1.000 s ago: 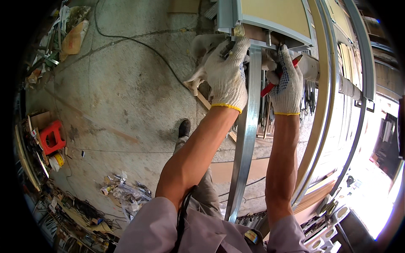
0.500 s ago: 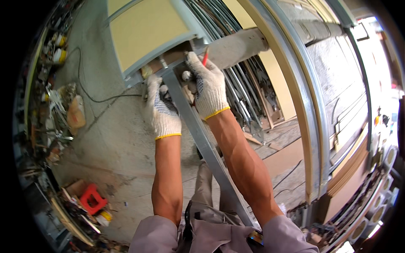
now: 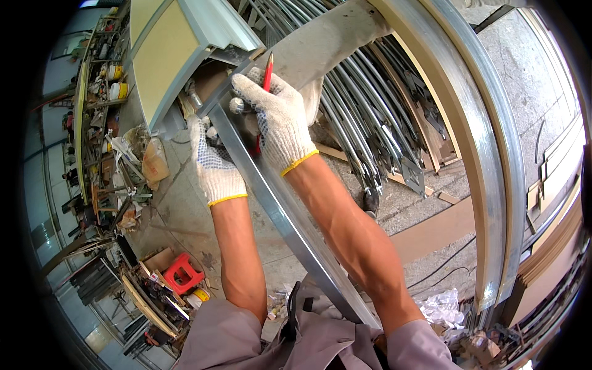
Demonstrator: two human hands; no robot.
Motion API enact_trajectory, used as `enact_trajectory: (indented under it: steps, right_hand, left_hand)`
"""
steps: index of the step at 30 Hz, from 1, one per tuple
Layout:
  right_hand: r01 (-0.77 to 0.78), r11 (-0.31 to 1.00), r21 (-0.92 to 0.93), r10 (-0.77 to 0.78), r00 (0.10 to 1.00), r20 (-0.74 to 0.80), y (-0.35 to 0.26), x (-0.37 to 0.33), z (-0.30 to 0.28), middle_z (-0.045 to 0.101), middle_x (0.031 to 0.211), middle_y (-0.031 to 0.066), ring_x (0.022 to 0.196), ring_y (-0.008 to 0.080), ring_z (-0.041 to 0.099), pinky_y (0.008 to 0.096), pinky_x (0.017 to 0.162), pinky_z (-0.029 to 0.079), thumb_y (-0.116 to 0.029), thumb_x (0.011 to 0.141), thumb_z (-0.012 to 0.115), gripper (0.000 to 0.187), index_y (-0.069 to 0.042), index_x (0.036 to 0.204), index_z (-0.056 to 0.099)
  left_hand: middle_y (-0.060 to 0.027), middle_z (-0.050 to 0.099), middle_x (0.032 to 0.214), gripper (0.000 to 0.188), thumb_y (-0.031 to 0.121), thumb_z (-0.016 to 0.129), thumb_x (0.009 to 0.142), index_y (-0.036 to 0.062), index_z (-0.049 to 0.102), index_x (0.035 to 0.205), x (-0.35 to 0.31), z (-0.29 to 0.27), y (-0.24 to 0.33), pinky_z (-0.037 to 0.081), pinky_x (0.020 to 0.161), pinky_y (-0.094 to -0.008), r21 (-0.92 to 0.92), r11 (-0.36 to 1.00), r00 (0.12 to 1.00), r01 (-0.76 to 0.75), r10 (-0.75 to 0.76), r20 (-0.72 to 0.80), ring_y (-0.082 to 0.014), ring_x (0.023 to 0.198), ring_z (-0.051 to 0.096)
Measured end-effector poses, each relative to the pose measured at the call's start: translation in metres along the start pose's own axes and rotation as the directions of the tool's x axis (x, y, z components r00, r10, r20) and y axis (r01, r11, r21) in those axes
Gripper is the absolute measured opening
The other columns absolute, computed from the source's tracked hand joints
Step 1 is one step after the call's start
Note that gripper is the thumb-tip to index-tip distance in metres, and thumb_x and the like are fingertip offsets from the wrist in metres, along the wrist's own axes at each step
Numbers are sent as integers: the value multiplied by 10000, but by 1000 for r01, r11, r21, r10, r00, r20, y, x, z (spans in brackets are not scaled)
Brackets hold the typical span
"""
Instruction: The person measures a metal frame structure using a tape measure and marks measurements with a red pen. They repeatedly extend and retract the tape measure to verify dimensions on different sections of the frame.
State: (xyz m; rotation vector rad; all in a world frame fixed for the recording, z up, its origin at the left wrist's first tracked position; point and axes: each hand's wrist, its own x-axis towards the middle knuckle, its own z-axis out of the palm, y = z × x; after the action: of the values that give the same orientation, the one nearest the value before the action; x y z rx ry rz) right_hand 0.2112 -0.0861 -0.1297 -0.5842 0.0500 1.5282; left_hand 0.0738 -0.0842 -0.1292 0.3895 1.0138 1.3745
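Observation:
Both my hands wear white knit gloves with dotted palms and yellow cuffs. A long grey metal bar (image 3: 274, 206) slants up from my waist, its far end against the frame end of a cream panel (image 3: 169, 52). My left hand (image 3: 217, 165) is closed at the bar's left edge near that end; its fingertips are partly hidden. On the other side, my right hand (image 3: 280, 117) is closed with a red pencil (image 3: 268, 73) between its fingers, point up. Its curled fingertips lie close to a short metal crosspiece (image 3: 227, 86) at the panel end.
Bundled thin metal tubes (image 3: 351, 117) lie beyond my right forearm, beside a thick grey beam (image 3: 327, 40). Tall metal-edged frames (image 3: 472, 135) stand at the right. A red plastic stool (image 3: 183, 273) and cluttered shelves (image 3: 102, 148) are at the left.
The view has shifted, and both hands and the bar's far end now appear farther left. My right hand has turned, with the pencil showing longer above its fingers.

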Motion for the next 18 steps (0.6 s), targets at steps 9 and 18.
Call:
enact_trajectory:
  steps: [9, 18]
  right_hand:
    - [42, 982, -183, -69, 987, -143, -8, -31, 20, 658, 780, -12, 573, 33, 553, 168, 445, 357, -238, 932, 795, 268, -51, 1078, 672]
    - [36, 922, -385, -88, 989, -118, -57, -92, 15, 705, 861, 29, 610, 67, 596, 203, 534, 433, -205, 958, 755, 244, -10, 1087, 689]
  left_hand:
    - [39, 560, 826, 175, 277, 659, 1026, 109, 609, 1022, -52, 16, 8, 439, 624, -238, -55, 998, 984, -7, -3, -177, -85, 683, 486]
    - [-73, 701, 939, 258, 237, 684, 998, -4, 687, 1090, -5, 53, 151, 488, 638, -233, 363, 799, 874, -479, 397, 279, -111, 724, 614]
